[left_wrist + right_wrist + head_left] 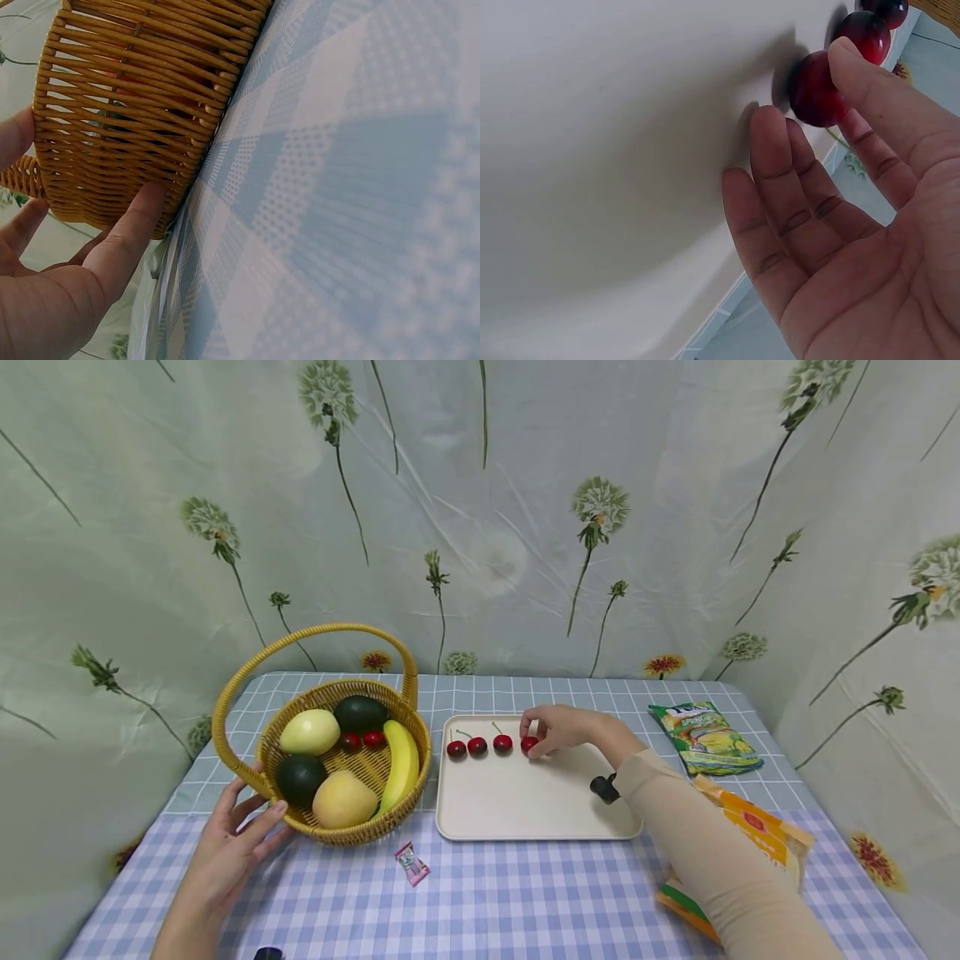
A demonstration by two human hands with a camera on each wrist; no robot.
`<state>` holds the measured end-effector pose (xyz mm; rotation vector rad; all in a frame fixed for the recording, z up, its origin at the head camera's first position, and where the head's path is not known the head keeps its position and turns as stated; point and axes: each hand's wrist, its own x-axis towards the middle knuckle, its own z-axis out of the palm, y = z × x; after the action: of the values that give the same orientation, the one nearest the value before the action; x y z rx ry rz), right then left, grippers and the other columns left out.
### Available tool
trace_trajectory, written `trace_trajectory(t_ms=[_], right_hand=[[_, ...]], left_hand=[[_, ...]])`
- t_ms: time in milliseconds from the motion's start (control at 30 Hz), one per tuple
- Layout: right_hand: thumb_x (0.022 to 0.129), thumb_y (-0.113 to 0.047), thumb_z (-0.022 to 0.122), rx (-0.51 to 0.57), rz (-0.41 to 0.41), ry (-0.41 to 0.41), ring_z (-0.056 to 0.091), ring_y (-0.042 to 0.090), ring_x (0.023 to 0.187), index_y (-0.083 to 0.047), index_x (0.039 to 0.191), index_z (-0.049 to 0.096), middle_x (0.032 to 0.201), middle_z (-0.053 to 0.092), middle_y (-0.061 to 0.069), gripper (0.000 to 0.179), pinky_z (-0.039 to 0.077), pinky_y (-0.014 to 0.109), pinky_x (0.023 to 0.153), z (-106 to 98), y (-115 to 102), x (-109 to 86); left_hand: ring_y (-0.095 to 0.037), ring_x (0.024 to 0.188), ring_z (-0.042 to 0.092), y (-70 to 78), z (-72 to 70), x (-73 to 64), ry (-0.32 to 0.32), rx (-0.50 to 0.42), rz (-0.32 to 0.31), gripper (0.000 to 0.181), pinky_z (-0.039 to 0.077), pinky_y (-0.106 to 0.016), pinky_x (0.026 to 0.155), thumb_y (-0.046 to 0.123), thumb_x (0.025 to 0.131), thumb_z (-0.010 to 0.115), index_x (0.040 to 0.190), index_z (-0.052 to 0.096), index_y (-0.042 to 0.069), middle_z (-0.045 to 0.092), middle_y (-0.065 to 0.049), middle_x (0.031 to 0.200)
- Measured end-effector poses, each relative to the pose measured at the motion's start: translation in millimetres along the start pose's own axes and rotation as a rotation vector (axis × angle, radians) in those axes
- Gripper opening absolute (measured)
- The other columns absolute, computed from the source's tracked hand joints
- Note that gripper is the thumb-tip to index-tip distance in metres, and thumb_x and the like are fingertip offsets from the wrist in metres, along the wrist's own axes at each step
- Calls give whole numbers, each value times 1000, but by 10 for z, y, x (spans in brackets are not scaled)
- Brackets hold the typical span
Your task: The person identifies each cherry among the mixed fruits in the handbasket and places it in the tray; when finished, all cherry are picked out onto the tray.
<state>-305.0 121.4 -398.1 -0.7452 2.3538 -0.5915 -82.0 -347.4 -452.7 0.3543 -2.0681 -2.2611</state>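
At the top of the cream tray [525, 810], my right hand [562, 731] pinches a dark red cherry [817, 90] between thumb and index finger. Its other fingers stretch out low over the tray surface. Three more cherries [502, 744] sit in a row to the left, some with stems showing. My left hand [232, 852] rests on the near left side of a wicker basket [345, 835], by the foot of its handle, with spread fingers touching the weave. Inside the basket are a banana [401, 764], a peach [345, 800], two dark green avocados [302, 779], a pale yellow fruit [310, 732] and two cherries [373, 740].
A small pink wrapped candy [412, 863] lies in front of the basket on the checked cloth [450, 910]. Right of the tray are a green snack bag [705, 739] and an orange-yellow packet [757, 827], the latter partly behind my right sleeve. A floral curtain hangs behind.
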Motion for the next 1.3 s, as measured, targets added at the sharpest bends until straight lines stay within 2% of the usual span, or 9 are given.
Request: trace_trajectory(t_ms=[267,367,500,633,733,967,1133,1300], right_hand=[[95,-19,84,-23,4,15,63,16,82,-15,124,66,96,69,8,35,49,27,77,-12,33,-24],[95,-20,83,-41,-5,25,64,16,84,-16,128,67,98,70,8,36,49,29,80,-31,-13,-55],[96,-19,80,-59,-46,46,62,15,83,-15,131,68,93,70,6,37,47,28,79,-70,-102,-63],[100,-19,77,-72,-118,51,59,14,79,-11,134,67,88,68,5,37,47,28,74,-117,-272,-51],[102,-22,75,-73,-154,44,59,15,79,-9,136,66,92,67,4,37,49,29,74,-137,-443,-33],[104,-26,73,-68,-216,30,68,17,94,-12,135,65,106,72,4,35,54,32,88,-100,-768,83],[105,-25,71,-57,-260,27,67,18,97,-12,137,65,109,71,4,35,55,34,94,-54,-922,220],[107,-24,69,-71,-304,18,68,19,102,-12,135,66,110,72,3,31,56,34,98,8,-1093,361]], left_hand=[[1,107,67,4,3,3,-3,16,-3,71,65,-25,84,5,107,65,163,30,33,46,4,133],[1,107,67,8,5,1,-2,14,-4,70,65,-26,84,5,107,65,162,31,33,47,5,133],[0,107,67,7,4,2,-3,7,-1,70,65,-27,84,4,107,65,161,32,33,49,6,131],[1,107,67,7,4,2,-1,15,-6,71,65,-26,84,5,107,65,162,31,33,47,3,133],[1,108,66,6,4,-1,-2,16,-5,72,65,-26,84,6,107,65,163,30,33,44,2,135],[1,107,66,1,7,-16,15,14,-8,71,65,-26,83,6,108,64,164,30,35,47,6,132],[2,107,66,10,18,-10,17,27,-21,73,65,-25,83,8,109,63,165,28,37,42,1,136],[2,107,66,17,25,-11,8,13,-6,73,65,-26,83,5,108,64,165,29,35,46,5,133]])
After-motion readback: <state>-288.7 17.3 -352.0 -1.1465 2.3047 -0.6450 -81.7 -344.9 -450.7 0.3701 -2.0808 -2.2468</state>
